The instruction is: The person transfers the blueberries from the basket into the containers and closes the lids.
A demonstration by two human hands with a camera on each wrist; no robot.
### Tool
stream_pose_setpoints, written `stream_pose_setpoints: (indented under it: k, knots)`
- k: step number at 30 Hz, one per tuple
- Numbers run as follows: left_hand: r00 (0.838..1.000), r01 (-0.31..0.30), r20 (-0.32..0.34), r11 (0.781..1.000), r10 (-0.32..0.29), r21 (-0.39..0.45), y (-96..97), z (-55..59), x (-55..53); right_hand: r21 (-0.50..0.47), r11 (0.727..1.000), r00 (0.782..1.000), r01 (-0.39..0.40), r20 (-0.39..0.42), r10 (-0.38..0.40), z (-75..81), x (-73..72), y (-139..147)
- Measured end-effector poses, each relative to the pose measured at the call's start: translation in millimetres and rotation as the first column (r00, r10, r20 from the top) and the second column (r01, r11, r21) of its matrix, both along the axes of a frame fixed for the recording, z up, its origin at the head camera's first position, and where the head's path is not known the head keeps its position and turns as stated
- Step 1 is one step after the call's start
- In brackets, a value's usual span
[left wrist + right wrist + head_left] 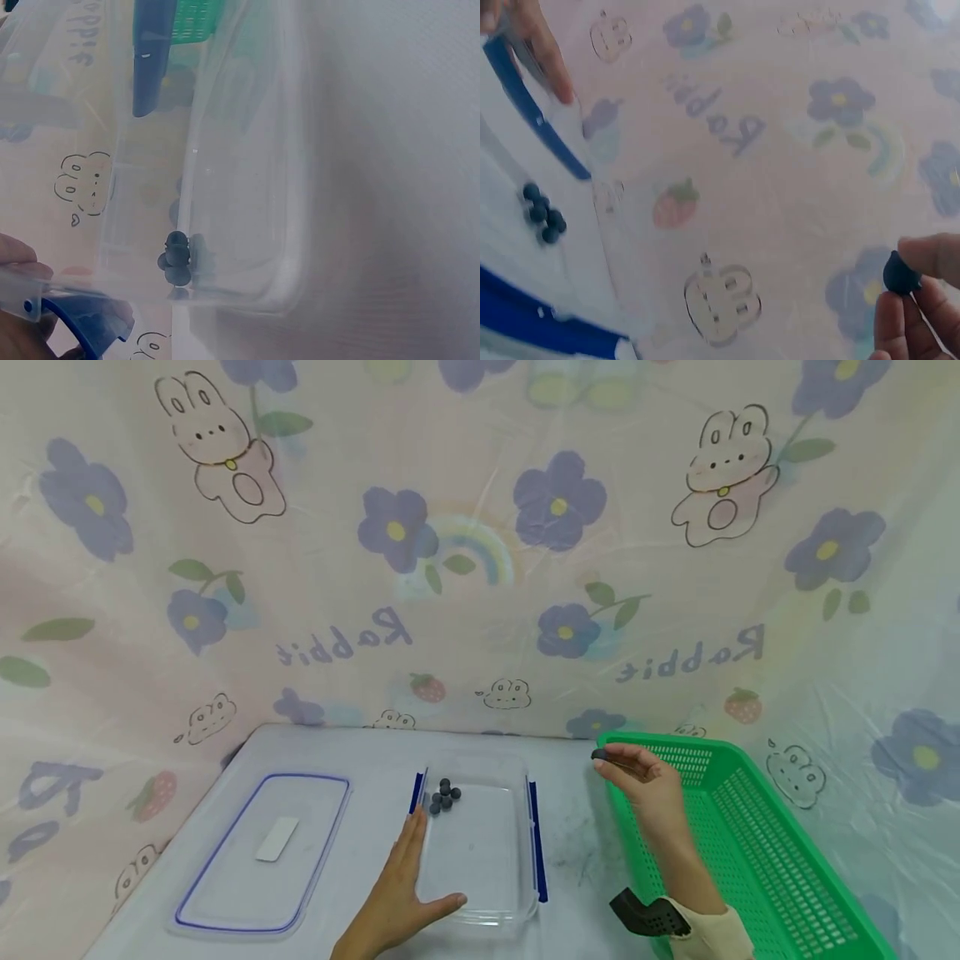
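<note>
A clear plastic container (477, 917) with blue side latches stands mid-table. Several dark blueberries (446, 797) cluster against its far left inner side. My left hand (397, 889) rests along the container's left wall, fingers straight beside the latch and thumb spread over the near end. In the left wrist view, part of that hand shows behind a blue latch (90, 322). My right hand (654, 793) pinches one blueberry (900, 274) between thumb and fingertips, raised over the left rim of the green basket (795, 852).
A clear lid (225, 877) with a blue seal lies left of the container, bearing a small white rectangular piece (277, 839). The basket takes up the table's right side. Behind the table hangs a patterned curtain (480, 460). A dark strap (648, 914) is at my right wrist.
</note>
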State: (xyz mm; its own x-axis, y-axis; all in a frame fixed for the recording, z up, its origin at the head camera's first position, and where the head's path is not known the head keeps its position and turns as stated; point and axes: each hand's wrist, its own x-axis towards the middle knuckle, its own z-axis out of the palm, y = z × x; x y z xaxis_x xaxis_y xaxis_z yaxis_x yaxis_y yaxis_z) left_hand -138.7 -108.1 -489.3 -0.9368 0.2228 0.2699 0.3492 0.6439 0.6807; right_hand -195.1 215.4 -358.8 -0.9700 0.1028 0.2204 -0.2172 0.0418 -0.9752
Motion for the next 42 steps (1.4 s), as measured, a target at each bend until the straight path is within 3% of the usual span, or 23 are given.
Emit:
stream_pose_setpoints:
  k: [4,10,18,25,31,35,42]
  knots:
    - [1.0,0.002,-0.021,1.0,-0.003,-0.013,-0.3,-0.1,-1.1,0.005,1.0,0.998,-0.018,-0.053,0.018,-4.5,5.7,-25.8]
    - [0.999,-0.013,-0.04,1.0,0.013,0.004,-0.2,1.9,-1.1,0.05,0.996,0.996,-0.072,-0.043,0.074,-24.6,4.1,-65.4]
    - [0.999,-0.032,-0.002,0.999,0.032,0.021,0.2,5.1,-2.6,0.101,0.969,0.974,-0.224,0.039,0.222,-47.3,-19.5,-102.5]
    - [0.999,-0.033,-0.006,0.999,0.033,0.016,-2.4,4.1,-3.5,0.213,0.925,0.948,-0.315,0.108,0.298,-58.5,-55.3,-132.2]
    - [1.0,-0.019,0.004,0.999,0.019,0.028,-3.7,2.7,-2.9,0.383,0.857,0.938,-0.345,0.152,0.31,-72.1,-81.0,-146.0]
    - [1.0,-0.008,-0.012,0.999,0.008,0.042,-4.2,0.5,-2.6,0.438,0.817,0.927,-0.376,0.189,0.325,-78.9,-92.4,-147.4]
    - [1.0,0.002,-0.021,0.998,-0.001,0.057,-4.3,-1.8,-1.3,0.445,0.796,0.91,-0.411,0.246,0.333,-93.5,-98.3,-144.2]
